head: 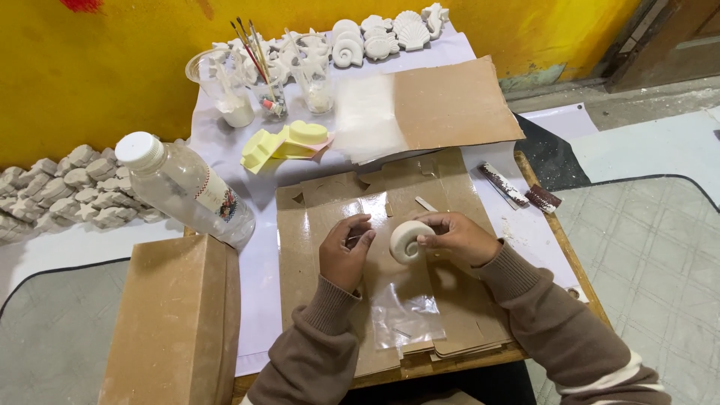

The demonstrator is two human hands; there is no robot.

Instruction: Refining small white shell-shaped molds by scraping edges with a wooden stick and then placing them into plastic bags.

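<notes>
Cardboard box [174, 319] at the near left, brown and upright, with a clear plastic bottle [187, 191] lying tilted behind it, white cap toward the wall. Farther left, a heap of pale plaster casts [56, 187] on the floor against the yellow wall. On the desk [540, 247], up top: plastic cups [225, 90] holding brushes, then yellow rubber moulds [289, 142] just below them, and a row of white shell casts [382, 37] along the far edge.

At centre, flattened cardboard sheets [420, 225] under both hands, a clear plastic bag [405, 311] lying on them. Left hand [345, 251] curled narrow, thumb and forefinger pinched together near the bag's top edge; hard to tell whether any film sits between them. Right hand [461, 238] closed around a white spiral shell cast [409, 241], held on edge just above the cardboard, between the two hands.

Judged from this: best to keep the cast gripped by its rim, not the face, since plaster chips and dusts easily; light pressure only, and support from below.

Farther right, two dusty dark sticks [517, 189] near the desk edge, then grey tiled floor [660, 247].
</notes>
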